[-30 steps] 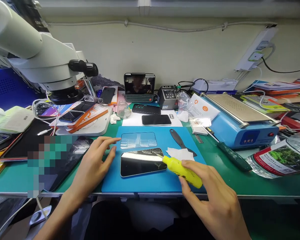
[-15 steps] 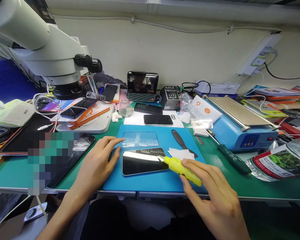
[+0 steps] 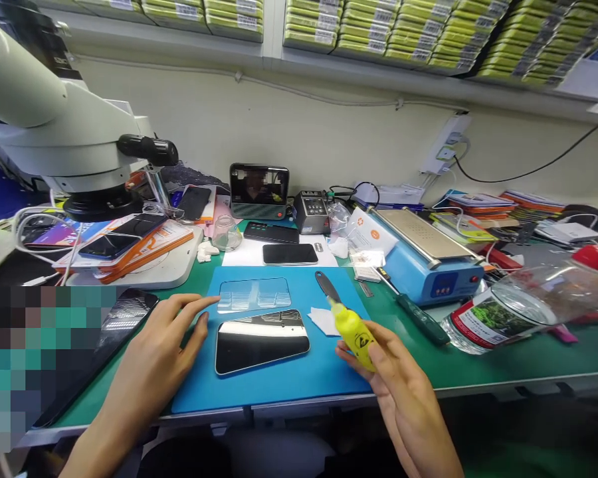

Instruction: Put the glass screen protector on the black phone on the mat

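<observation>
At centre of frame, on the blue mat (image 3: 279, 385): phone (image 3: 262, 340), screen up, lying flat and dark. Just left of the phone: left hand (image 3: 162, 355), palm down on the mat, fingers spread and loose, gripping nothing, thumb tip close to the phone's left edge, forefinger stretched toward the clear film (image 3: 254, 295) that lies above the phone. Lower right of centre: right hand (image 3: 398, 385), fingers closed around a yellow bottle (image 3: 353, 330), nozzle pointing up and left, held clear of the phone, to its right. Under the nozzle: white wipe (image 3: 323, 320) on the mat, with a black spatula (image 3: 325, 287) just above it. Right of the mat, on the green bench (image 3: 518, 362): green screwdriver (image 3: 416, 315), blue heating plate (image 3: 421, 255), clear jar (image 3: 518, 305) lying on its side. Upper left of frame: white microscope (image 3: 54, 126) over a stack of phones. Behind the mat: second dark phone (image 3: 290, 253) on white paper, small screen (image 3: 259, 191) against the wall. Top of frame: shelf of green boxes (image 3: 379, 33). Lower left: blurred patch, contents impossible to tell.
</observation>
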Motion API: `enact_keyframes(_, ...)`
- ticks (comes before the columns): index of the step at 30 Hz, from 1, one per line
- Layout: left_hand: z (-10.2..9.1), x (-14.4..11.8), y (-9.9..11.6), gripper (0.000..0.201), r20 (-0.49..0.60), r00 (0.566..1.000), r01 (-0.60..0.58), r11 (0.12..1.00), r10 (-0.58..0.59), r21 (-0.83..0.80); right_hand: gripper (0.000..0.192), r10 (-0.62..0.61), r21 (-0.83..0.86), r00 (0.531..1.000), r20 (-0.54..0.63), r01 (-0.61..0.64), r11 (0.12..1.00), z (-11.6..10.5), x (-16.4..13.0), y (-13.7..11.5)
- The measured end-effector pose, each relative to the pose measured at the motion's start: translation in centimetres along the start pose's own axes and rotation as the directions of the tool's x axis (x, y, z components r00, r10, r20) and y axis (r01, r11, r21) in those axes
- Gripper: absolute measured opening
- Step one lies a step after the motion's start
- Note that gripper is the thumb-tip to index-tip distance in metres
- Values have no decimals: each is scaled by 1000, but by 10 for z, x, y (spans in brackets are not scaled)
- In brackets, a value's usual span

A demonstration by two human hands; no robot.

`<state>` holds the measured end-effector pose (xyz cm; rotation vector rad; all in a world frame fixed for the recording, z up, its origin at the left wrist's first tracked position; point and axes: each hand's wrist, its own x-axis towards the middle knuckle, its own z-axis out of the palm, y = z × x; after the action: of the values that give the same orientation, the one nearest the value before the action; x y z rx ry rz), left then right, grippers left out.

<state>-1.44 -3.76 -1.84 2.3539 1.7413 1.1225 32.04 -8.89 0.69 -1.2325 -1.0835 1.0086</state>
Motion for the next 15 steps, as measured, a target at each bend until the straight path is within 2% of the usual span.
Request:
enact_keyframes(3, 1, -2, -2, 34, 1, 1000, 7, 1000, -7, 4, 39, 33, 150, 999, -36, -28, 988, -2, 2, -1)
enact_keyframes(6, 2, -3, -6, 35, -1, 1000, -4, 1000, 4, 18, 40, 5, 180, 991, -130, 18, 984, -12, 8, -2)
enact_keyframes(8, 2, -3, -8, 35, 6, 1000, -23, 999, 23, 26, 45, -30, 106, 979, -202, 52, 993, -22, 13, -2)
enact_keyframes(12, 2, -4, -8, 34, -1, 1000, -22, 999, 22, 25, 60, -183, -210, 924, -335, 116, 971, -44, 27, 5)
enact_keyframes(15, 2, -4, -6, 34, -4, 1000, -25, 999, 25, 24, 65, -226, -306, 900, -372, 111, 946, -58, 39, 15)
